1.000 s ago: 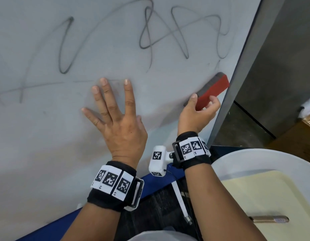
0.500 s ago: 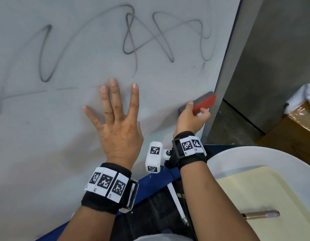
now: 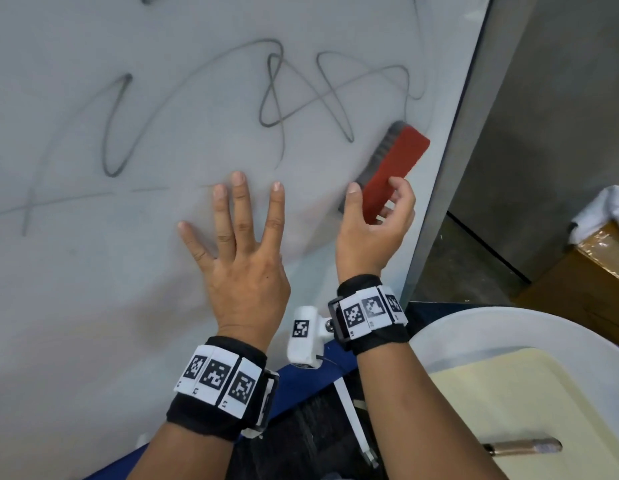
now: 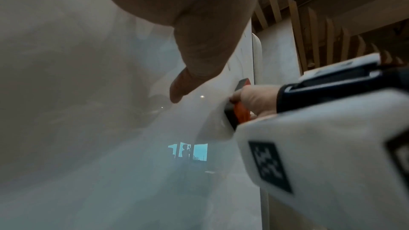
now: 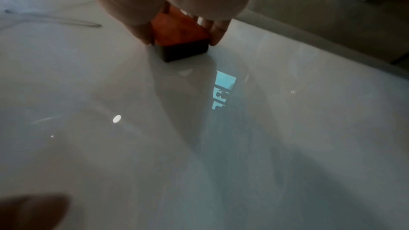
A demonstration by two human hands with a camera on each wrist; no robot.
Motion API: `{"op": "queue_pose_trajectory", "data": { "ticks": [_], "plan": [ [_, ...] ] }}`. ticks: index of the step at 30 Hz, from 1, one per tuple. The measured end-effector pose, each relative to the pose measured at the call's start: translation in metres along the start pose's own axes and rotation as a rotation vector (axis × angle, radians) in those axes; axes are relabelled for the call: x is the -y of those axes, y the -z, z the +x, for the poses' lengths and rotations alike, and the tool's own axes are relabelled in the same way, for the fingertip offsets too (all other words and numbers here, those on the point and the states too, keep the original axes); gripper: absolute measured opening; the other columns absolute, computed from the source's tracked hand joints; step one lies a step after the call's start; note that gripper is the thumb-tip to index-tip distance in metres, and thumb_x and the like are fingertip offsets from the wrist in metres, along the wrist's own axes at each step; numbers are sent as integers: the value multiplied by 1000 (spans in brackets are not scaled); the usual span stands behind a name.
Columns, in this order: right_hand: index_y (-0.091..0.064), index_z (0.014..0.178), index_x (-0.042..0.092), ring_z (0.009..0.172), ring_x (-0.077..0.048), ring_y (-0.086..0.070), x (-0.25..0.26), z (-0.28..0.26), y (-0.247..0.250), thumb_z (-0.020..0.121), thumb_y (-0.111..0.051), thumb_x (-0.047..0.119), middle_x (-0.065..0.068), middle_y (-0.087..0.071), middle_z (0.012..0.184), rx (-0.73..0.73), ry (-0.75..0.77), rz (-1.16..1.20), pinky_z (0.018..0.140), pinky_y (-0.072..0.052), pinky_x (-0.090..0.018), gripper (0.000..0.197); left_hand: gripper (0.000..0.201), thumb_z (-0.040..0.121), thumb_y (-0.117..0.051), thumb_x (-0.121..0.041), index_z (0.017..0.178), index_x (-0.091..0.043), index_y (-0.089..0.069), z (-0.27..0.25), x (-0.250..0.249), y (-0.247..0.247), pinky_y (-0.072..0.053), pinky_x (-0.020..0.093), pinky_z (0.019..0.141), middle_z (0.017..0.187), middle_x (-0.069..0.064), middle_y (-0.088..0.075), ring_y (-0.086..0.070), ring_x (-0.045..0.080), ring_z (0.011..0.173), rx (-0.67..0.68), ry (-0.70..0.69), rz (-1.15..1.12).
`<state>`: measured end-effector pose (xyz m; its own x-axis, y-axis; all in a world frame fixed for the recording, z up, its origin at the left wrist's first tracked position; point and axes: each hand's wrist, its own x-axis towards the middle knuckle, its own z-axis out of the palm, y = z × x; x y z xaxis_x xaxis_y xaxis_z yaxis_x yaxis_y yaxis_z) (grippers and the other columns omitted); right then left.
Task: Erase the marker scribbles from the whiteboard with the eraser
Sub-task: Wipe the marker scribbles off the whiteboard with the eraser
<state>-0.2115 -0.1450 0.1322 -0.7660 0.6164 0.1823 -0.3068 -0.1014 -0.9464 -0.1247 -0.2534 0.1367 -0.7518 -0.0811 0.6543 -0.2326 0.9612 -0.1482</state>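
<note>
I see the whiteboard (image 3: pixel 93 306), glossy and grey-white, running off the frame at top and left, so its loose looping marker scribbles (image 3: pixel 301 95) are cut off up there. My left hand (image 3: pixel 242 265) lies flat on the board below them, fingers straight and spread. My right hand (image 3: pixel 374 233) grips the lower end of the eraser (image 3: pixel 393 164), a red block with dark felt against the board near its right edge; my palm hides that end.

The right hand (image 5: pixel 177 3) pinches the red eraser (image 5: pixel 179 31), its dark felt pressed to the whiteboard (image 5: pixel 221 146) (faint scribbles (image 5: pixel 66 22) upper left).
</note>
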Motion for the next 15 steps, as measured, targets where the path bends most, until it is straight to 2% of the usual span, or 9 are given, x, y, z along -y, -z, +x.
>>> {"op": "queue_pose_trajectory", "data": {
  "ticks": [1, 2, 4, 6, 8, 10, 12, 13, 15],
  "plan": [
    [-56, 123, 19, 99, -8, -57, -2, 2, 3, 83, -77, 21, -1, -54, 118, 14, 14, -12, 79, -51, -16, 46, 105, 77, -74, -12, 159, -25, -9, -1, 1, 2, -5, 70, 113, 162, 13, 14, 16, 29, 151, -7, 13, 2],
    [-56, 123, 20, 100, -11, -58, -4, 6, 6, 82, -77, 22, -1, -55, 119, 11, 2, -18, 81, -53, -20, 46, 107, 77, -75, -13, 160, -25, -8, -2, 3, 4, -6, 70, 114, 162, 14, 11, 17, 28, 151, -16, 36, -6],
    [-56, 121, 27, 103, -17, -61, -4, 11, 8, 81, -77, 27, 4, -56, 119, -26, -67, -12, 86, -56, -34, 45, 110, 76, -77, -22, 159, -25, -5, -3, 12, 11, -7, 71, 113, 161, 17, 6, 11, 31, 151, -36, 105, -38],
    [-56, 121, 26, 106, -22, -60, 2, 5, 2, 81, -76, 27, 6, -54, 119, -43, -51, -21, 87, -55, -37, 45, 118, 74, -80, -32, 158, -25, 2, -3, 24, 19, -7, 73, 112, 159, 20, 4, 5, 34, 149, -42, 176, -53],
    [-58, 121, 18, 109, -25, -56, 11, -19, -7, 79, -78, 20, 1, -54, 120, 26, 123, -44, 88, -53, -38, 46, 123, 72, -82, -40, 158, -23, 3, -3, 35, 23, -8, 74, 111, 158, 20, 5, 4, 34, 148, -37, 238, -43],
    [-60, 117, 11, 111, -24, -54, 13, -45, -12, 76, -81, 14, -3, -56, 119, 157, 347, -93, 92, -49, -45, 46, 123, 71, -82, -46, 159, -22, 1, -4, 41, 24, -8, 73, 111, 158, 19, 6, 5, 32, 149, -31, 260, -19],
    [-62, 114, 7, 111, -23, -53, 10, -49, -12, 73, -83, 12, -7, -57, 117, 213, 458, -137, 93, -48, -46, 46, 122, 71, -81, -49, 159, -23, 1, -7, 44, 22, -8, 73, 111, 159, 18, 7, 7, 29, 149, -27, 261, -17],
    [-62, 114, 7, 110, -24, -54, 7, -45, -12, 73, -84, 12, -9, -57, 117, 200, 456, -137, 93, -49, -46, 46, 122, 72, -80, -49, 159, -23, 2, -8, 46, 22, -7, 73, 111, 159, 18, 7, 7, 29, 149, -27, 264, -22],
    [-61, 117, 12, 108, -25, -56, 6, -35, -11, 75, -83, 16, -8, -55, 118, 119, 317, -69, 89, -52, -45, 47, 121, 73, -80, -50, 158, -24, 3, -12, 53, 22, -6, 72, 112, 160, 17, 7, 9, 28, 149, -27, 269, -25]
  ]
}}
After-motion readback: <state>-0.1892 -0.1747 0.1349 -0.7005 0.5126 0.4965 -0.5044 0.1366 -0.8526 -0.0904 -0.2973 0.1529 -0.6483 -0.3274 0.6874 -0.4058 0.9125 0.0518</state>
